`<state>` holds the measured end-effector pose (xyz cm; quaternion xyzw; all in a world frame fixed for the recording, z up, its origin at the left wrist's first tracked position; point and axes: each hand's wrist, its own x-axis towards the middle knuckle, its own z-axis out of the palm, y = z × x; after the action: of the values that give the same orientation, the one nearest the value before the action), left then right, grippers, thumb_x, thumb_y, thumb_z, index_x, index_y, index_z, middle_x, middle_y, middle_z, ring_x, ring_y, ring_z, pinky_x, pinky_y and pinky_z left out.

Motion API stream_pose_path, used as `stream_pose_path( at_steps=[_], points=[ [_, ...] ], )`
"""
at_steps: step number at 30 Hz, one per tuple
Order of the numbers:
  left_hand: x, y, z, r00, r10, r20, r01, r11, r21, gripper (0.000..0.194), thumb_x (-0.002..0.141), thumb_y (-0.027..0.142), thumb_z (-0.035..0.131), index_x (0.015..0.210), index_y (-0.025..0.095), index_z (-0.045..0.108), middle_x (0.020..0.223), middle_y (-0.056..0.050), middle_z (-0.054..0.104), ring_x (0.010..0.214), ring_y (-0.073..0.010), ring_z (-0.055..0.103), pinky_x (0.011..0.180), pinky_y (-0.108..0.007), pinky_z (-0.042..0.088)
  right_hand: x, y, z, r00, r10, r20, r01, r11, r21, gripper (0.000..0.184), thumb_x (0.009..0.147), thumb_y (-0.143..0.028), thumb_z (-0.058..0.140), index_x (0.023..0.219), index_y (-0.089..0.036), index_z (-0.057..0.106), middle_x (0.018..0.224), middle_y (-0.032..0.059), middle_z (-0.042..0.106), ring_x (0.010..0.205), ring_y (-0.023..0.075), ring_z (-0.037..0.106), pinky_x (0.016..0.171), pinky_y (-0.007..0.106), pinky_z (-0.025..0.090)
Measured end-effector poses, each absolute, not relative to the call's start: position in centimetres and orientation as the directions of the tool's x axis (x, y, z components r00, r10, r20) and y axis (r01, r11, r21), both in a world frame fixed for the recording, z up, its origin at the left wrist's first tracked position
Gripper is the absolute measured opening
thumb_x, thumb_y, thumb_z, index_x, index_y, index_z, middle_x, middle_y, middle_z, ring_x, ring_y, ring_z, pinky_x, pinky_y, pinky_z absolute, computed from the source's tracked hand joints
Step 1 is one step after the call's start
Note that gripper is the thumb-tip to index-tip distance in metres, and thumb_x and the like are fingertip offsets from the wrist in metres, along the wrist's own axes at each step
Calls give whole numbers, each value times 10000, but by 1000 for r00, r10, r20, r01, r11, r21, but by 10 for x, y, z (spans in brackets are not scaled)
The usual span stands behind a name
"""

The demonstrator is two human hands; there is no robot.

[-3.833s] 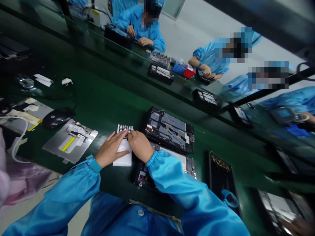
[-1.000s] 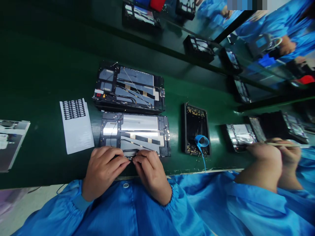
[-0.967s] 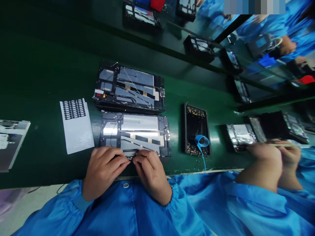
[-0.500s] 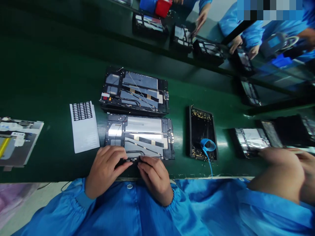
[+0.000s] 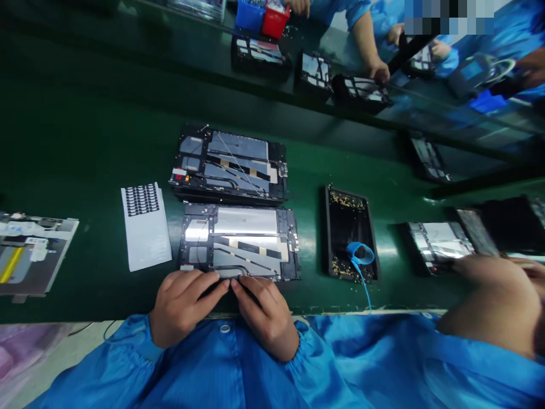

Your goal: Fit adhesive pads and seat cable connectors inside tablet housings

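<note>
Both hands meet at the near edge of an opened tablet (image 5: 249,221), which lies with silver battery cells and black flat cables showing. My left hand (image 5: 183,304) grips that edge with finger and thumb pressed together. Beside it, my right hand (image 5: 266,318) pinches the same edge, the two thumbs almost touching. Whatever small part may lie under the fingertips is hidden. Directly behind, a second opened tablet (image 5: 238,156) rests on a dark raised block or stack. Left of the tablets lies a white sticker sheet (image 5: 149,241) with rows of small black stickers at its top.
A black tray (image 5: 347,221) with tiny brass-coloured screws and a blue wrist strap (image 5: 361,253) stands to the right. A loose metal-backed screen panel (image 5: 42,261) lies left. Another tablet (image 5: 440,241) sits near a co-worker's arm (image 5: 494,301). More tablets (image 5: 315,71) line the bench beyond.
My hands went from the sticker sheet to the near tablet's edge, and my thumbs have since closed in along it. Across the bench, a co-worker's hand has reached a tablet. The view has shifted.
</note>
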<state>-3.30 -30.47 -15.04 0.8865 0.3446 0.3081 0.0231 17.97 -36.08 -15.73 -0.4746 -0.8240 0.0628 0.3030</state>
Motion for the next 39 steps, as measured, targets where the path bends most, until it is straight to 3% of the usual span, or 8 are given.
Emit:
stream_pose_path(
  at_steps=[4,9,12,15,18,21,31,39],
  points=[
    [-33,-311,-142,646,524,555,559,-820,124,150,968,225,629,1089,207,716,1017,7,773,931,-145,669,802,-312,475,173,-362,-145,-477,751,456,782,600,-169,226,951,-124,621,1153,-61,701,1109,143,740,986,246,672,839,374,568],
    [-58,-291,-129,580,667,469,638,-729,247,215,991,264,573,1181,226,665,1175,-29,745,1131,-176,659,942,-330,502,162,-336,-120,-603,653,459,731,682,-11,232,1008,-151,487,1016,-105,714,954,135,737,836,258,657,739,419,521],
    [-98,-262,-136,347,862,370,808,-475,348,342,1012,258,497,1348,242,556,1402,-88,634,1337,-232,559,1108,-444,429,136,-294,-103,-651,661,374,685,723,-86,227,1024,-199,478,1081,-121,684,957,126,712,837,254,644,736,411,528],
    [-135,-238,-157,235,951,202,857,-301,419,624,984,364,546,1541,212,310,1563,-155,466,1474,-302,408,1208,-592,275,88,-242,-95,-733,659,170,630,751,-197,116,997,-188,553,1030,-170,662,965,93,687,856,222,643,751,353,540],
    [-151,-228,-175,227,970,92,828,-242,506,854,956,425,583,1603,200,74,1580,-181,434,1486,-298,391,1226,-604,229,40,-194,-103,-739,673,-42,664,716,-215,143,991,-144,545,1103,-153,634,1071,106,679,972,215,654,814,314,539],
    [-150,-228,-181,200,976,82,811,-212,546,977,942,408,613,1603,217,-81,1566,-168,460,1475,-278,412,1240,-582,212,10,-166,-118,-706,698,-120,706,678,-205,244,1003,-102,473,1213,-118,597,1146,140,668,1026,228,659,820,321,542],
    [-149,-227,-181,193,975,112,797,-222,562,1031,917,371,640,1597,232,-123,1567,-153,463,1456,-282,442,1235,-575,222,3,-152,-139,-663,726,-183,747,628,-217,291,1030,-120,392,1204,-78,621,1175,176,652,1078,238,643,912,348,522],
    [-150,-223,-183,205,972,118,815,-236,530,1016,926,454,604,1599,205,-116,1535,-169,501,1458,-297,436,1223,-593,248,-1,-152,-121,-690,714,-123,714,641,-283,233,1001,-70,428,1147,-65,608,1167,174,645,1074,221,623,943,337,493]
  ],
)
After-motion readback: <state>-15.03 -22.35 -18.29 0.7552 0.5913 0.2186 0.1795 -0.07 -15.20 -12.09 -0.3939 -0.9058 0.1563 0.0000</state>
